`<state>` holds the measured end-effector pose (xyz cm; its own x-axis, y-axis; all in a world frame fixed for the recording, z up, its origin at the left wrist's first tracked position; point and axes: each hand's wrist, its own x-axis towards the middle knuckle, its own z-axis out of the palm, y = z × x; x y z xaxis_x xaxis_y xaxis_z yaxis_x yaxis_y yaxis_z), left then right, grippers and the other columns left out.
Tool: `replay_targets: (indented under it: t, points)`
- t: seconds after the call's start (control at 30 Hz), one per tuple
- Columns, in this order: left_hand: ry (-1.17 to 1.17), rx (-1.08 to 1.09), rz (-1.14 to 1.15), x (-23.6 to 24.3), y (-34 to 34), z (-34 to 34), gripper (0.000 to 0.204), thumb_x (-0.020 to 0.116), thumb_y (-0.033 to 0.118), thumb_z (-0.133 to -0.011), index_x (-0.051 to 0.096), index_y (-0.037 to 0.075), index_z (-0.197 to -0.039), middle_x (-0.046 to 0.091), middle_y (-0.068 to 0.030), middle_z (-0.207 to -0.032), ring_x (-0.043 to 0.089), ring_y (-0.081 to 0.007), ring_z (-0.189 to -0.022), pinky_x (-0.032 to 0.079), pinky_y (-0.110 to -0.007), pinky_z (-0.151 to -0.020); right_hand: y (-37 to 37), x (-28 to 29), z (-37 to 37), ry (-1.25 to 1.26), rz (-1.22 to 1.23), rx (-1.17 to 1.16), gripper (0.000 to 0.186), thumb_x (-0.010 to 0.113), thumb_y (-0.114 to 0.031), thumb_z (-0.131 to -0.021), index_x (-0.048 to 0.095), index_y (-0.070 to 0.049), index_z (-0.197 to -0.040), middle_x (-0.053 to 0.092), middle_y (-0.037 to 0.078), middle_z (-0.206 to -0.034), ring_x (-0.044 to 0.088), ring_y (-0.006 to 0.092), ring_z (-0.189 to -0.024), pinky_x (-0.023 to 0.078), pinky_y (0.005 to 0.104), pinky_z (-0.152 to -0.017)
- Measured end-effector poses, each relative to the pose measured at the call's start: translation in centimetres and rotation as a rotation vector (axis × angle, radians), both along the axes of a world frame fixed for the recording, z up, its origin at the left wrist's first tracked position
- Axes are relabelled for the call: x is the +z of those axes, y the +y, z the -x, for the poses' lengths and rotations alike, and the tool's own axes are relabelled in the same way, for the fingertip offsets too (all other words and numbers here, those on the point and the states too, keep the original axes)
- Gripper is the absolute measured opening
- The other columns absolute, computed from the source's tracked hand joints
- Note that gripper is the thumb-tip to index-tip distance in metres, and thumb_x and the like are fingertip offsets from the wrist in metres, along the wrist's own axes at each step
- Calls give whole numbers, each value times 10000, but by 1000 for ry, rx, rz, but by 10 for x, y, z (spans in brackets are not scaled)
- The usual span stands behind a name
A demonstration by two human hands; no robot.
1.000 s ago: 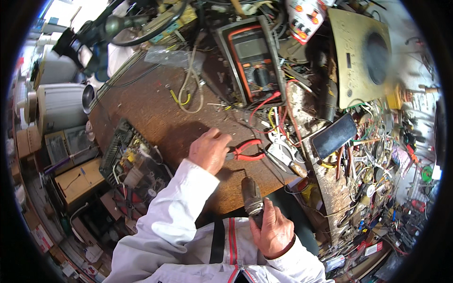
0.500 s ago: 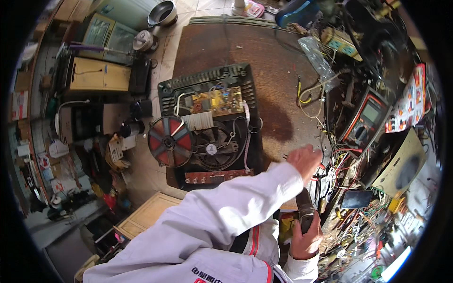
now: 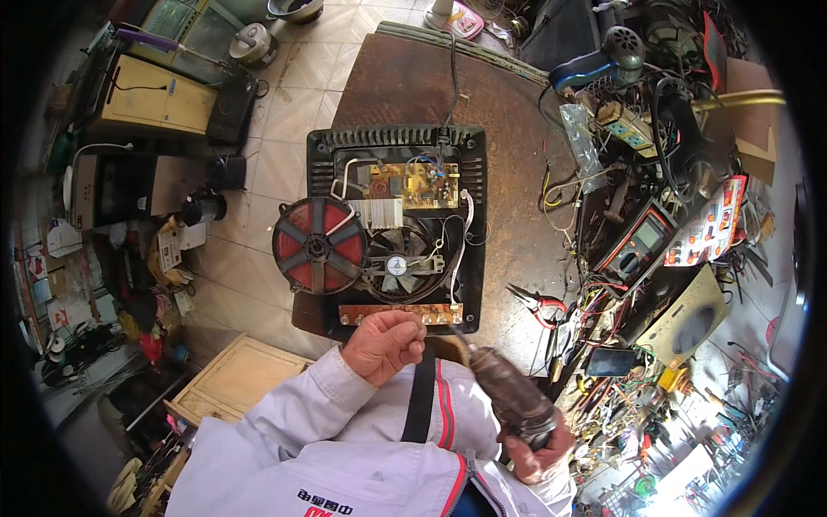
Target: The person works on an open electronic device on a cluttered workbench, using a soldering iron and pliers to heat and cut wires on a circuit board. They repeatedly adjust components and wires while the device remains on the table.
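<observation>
An opened induction cooker [image 3: 472, 250] lies before me on the bench. Its black shell holds a yellow-brown circuit board [image 3: 419, 185], a heat sink [image 3: 379, 213], a cooling fan [image 3: 398, 265] and a button strip [image 3: 353, 315] along the near edge. The round red-and-black coil [image 3: 317, 245] rests over the shell's left side. My left hand [image 3: 386, 347] is closed in a pinch just below the button strip; what the fingertips hold is too small to tell. In my right hand [image 3: 541, 452] is a worn brown power screwdriver [image 3: 510, 389], tilted so its thin shaft points up-left toward the strip.
Red-handled pliers [image 3: 539, 305] lie with jaws apart right of the cooker. Beyond them are a multimeter [image 3: 639, 244], a phone [image 3: 610, 362], and a thick clutter of wires and small tools [image 3: 594, 431]. A power cord [image 3: 453, 82] runs off the far side.
My left hand has come back from the right, beside the pliers, to the cooker's near edge, with its fingers pinched. The power screwdriver has swung to point up-left. My view has shifted too.
</observation>
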<state>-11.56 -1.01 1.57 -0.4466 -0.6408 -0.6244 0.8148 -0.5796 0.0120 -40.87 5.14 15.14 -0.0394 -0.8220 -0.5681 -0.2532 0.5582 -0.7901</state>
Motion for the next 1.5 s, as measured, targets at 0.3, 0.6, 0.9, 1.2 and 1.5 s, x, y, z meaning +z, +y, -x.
replay_targets:
  t: [0.3, 0.6, 0.9, 1.2, 1.5]
  points:
    - [127, 95, -73, 1, -2, -13, 154, 647, 147, -1025, 650, 21, -1114, 662, -100, -1044, 712, -163, -862, 638, -307, -808, -6, -10, -36, -20, -26, 141, 662, 863, -146, -758, 584, 52, -1324, 763, 156, -1003, 739, 202, -869, 568, 340, -819]
    - [82, 34, -71, -2, -10, -19, 146, 659, 160, -1023, 647, 29, -1085, 664, -90, -1041, 704, -147, -849, 626, -261, -766, -37, 7, -63, 331, 225, 491, 631, 873, -94, -668, 625, 49, -1230, 749, 182, -914, 759, 246, -834, 589, 361, -740]
    - [-81, -2, -100, -11, -37, 0, 225, 664, 153, -1021, 632, 3, -1186, 690, -86, -1021, 706, -133, -799, 635, -270, -743, -27, -3, -78, 111, -151, -66, 548, 809, -46, -799, 591, 35, -1295, 752, 119, -970, 700, 159, -833, 560, 314, -794]
    - [-1947, -469, 1134, -31, -74, 1, 392, 855, 101, -699, 719, 86, -1066, 673, -59, -1081, 616, -295, -1006, 526, -420, -865, -40, -23, -74, 253, -46, -63, 527, 812, -32, -806, 597, 38, -1282, 732, 112, -953, 683, 148, -817, 546, 302, -769]
    - [-2094, -515, 1223, -54, -79, 5, 308, 833, 146, -711, 726, 108, -997, 703, -18, -1057, 628, -234, -991, 487, -375, -846, -61, -32, -82, 383, 85, 42, 563, 826, -46, -804, 588, 34, -1308, 726, 131, -960, 678, 151, -847, 547, 300, -780]
